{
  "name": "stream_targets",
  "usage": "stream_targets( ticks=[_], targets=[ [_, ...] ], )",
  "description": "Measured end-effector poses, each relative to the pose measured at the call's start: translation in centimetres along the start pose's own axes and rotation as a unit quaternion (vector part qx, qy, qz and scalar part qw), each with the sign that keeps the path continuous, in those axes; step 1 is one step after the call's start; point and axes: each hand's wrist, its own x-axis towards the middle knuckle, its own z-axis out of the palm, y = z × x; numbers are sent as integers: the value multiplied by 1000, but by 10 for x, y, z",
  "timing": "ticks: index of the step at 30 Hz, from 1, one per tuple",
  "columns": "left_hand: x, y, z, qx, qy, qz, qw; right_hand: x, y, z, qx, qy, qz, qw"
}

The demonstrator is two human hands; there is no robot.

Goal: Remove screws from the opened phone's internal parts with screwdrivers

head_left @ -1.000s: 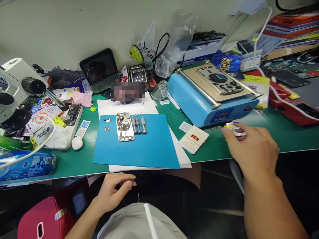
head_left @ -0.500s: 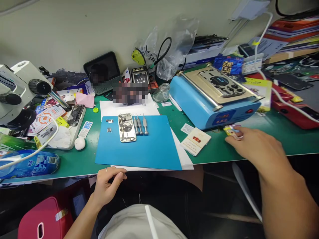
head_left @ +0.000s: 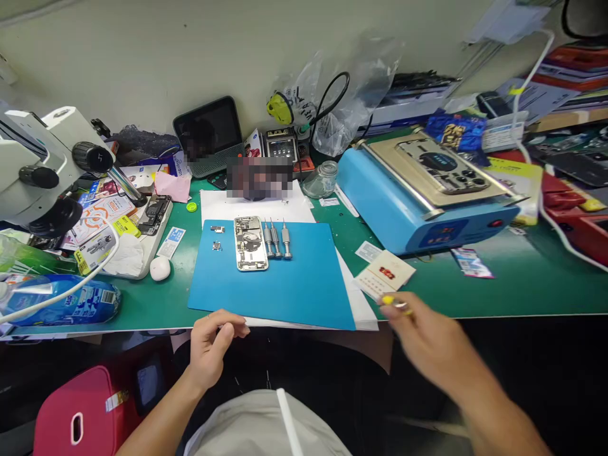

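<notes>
My right hand [head_left: 422,329] is closed, pinching a small yellow and silver thing that looks like a lighter [head_left: 398,304]. It is just in front of the white cigarette pack [head_left: 386,273]. My left hand [head_left: 213,345] is at the front edge of the blue mat [head_left: 280,297], fingers loosely bent, thumb apart, nothing visible in it. On the mat lies an opened phone [head_left: 251,244] with its inner parts showing. Several screwdrivers [head_left: 277,240] lie close to its right side. Two small phone parts [head_left: 217,237] are to its left.
A blue heating plate machine [head_left: 394,218] with a phone housing [head_left: 441,166] on top stands at the right, a small packet [head_left: 472,263] before it. At left are a microscope [head_left: 61,158], a blue bottle [head_left: 66,301] and a white earbud case [head_left: 160,268]. A glass jar [head_left: 323,180] stands behind.
My right hand has moved left from the heating machine's front to the cigarette pack, carrying the lighter. The small packet now shows on the table. My left hand is nearly still; the view has shifted.
</notes>
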Motion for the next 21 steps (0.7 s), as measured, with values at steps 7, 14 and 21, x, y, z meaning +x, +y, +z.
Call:
stream_targets(
  ticks=[7,14,21],
  targets=[
    [29,45,35,-138,-7,20,990,-35,-119,48,252,-126,-342,896],
    [47,110,55,-181,-63,-83,978,-30,-186,41,332,-117,-365,862],
    [53,135,52,-245,-112,-66,961,-25,-195,37,325,-100,-356,871]
  ],
)
